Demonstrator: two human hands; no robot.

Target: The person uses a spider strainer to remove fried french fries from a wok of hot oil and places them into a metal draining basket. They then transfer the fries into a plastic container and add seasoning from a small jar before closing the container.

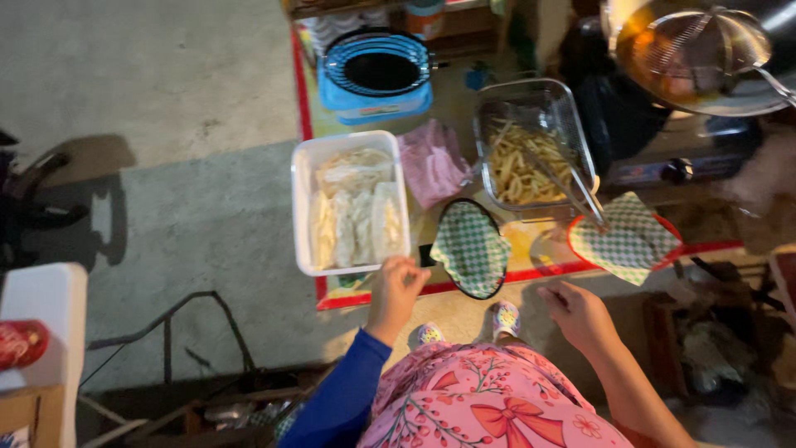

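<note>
White container (303,207) of pale wrappers sits uncooked; your left hand (398,286) grips its rim, fingers curled. Your right hand (578,311) hovers loosely open. Fries (518,170) lie drained.

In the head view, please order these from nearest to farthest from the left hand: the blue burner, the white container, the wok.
From the left hand:
1. White container, touching its near corner.
2. Blue burner, beyond the container.
3. Wok, far right, top corner.
</note>
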